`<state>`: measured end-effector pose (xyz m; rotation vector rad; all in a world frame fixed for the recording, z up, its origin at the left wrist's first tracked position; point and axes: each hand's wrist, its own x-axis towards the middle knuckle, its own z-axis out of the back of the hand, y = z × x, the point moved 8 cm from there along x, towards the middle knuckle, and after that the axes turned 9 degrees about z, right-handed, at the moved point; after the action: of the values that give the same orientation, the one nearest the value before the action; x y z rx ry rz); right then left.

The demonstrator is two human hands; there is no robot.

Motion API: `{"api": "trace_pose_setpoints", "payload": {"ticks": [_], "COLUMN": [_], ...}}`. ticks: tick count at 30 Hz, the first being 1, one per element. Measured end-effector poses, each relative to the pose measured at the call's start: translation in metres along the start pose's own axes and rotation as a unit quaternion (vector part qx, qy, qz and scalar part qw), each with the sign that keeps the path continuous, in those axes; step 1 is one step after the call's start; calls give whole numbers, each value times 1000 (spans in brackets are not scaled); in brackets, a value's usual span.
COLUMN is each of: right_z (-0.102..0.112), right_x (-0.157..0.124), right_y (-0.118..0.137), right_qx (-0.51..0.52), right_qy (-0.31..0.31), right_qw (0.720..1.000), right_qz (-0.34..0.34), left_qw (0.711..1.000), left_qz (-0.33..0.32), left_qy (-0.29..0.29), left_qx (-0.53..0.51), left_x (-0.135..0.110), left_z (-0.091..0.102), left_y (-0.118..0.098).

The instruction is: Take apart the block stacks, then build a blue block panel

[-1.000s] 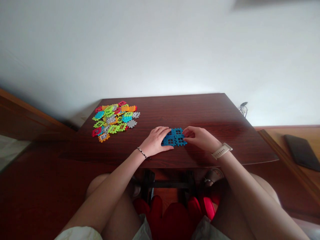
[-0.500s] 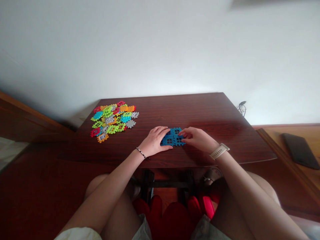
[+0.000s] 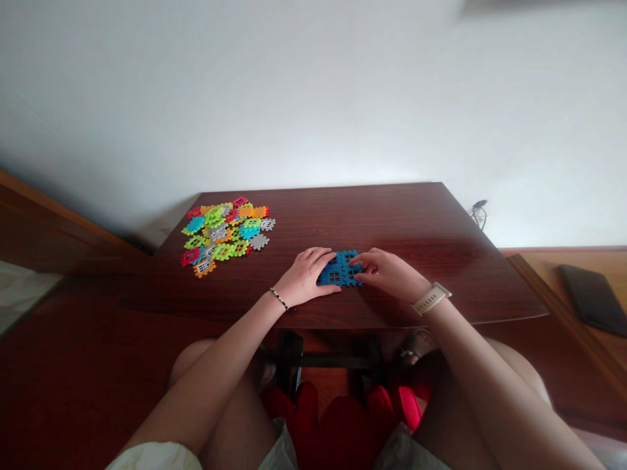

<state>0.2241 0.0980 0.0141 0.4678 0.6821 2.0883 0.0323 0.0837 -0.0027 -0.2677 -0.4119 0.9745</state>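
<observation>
Blue interlocking tiles with window cut-outs lie joined flat on the dark brown table, near its front edge. My left hand grips their left side, thumb along the near edge and fingers over the far edge. At the right edge, the bent fingers of my right hand close on the same blue tiles. Parts of the tiles are hidden under both hands.
A heap of colourful interlocking tiles spreads over the table's left side. Behind the table rises a pale wall. A dark flat object and a black cable are off to the right.
The whole view has shifted slightly, so the table and tiles appear a little further right. Both hands keep nearly the same hold on the blue tiles.
</observation>
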Motion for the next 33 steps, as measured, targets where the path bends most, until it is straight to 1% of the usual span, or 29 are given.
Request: {"api": "trace_pose_setpoints", "payload": {"ticks": [3, 5, 7, 10, 13, 15, 17, 22, 33], "right_z": [10, 16, 15, 1, -20, -28, -31, -33, -36], "right_x": [-3, -7, -13, -25, -35, -39, -39, -35, -33], "right_y": [6, 16, 29, 55, 79, 87, 89, 85, 81], "right_qx": [-29, -73, -132, -217, -260, -270, -272, -274, -265], "right_qy": [-6, -9, 11, 56, 118, 137, 145, 155, 141], "right_qw": [1000, 997, 990, 970, 955, 950, 947, 945, 950], "right_qz": [-6, -23, -53, -90, -84, -83, -86, -94, -91], "left_qw": [1000, 1000, 1000, 1000, 1000, 999, 999, 999, 1000], "left_qz": [-3, -4, -1, 7, 14, 15, 15, 15, 11], "left_qy": [-3, -3, -1, 10, 24, 28, 29, 28, 23], "left_qx": [0, -1, -1, 0, 3, 5, 8, 8, 10], "left_x": [-1, -1, -1, -1, -1, 0, 0, 0, 0], "left_z": [-1, -1, -3, -5, -6, -6, -5, -4, -5], "left_y": [0, 1, 3, 5, 6, 6, 5, 4, 4]}}
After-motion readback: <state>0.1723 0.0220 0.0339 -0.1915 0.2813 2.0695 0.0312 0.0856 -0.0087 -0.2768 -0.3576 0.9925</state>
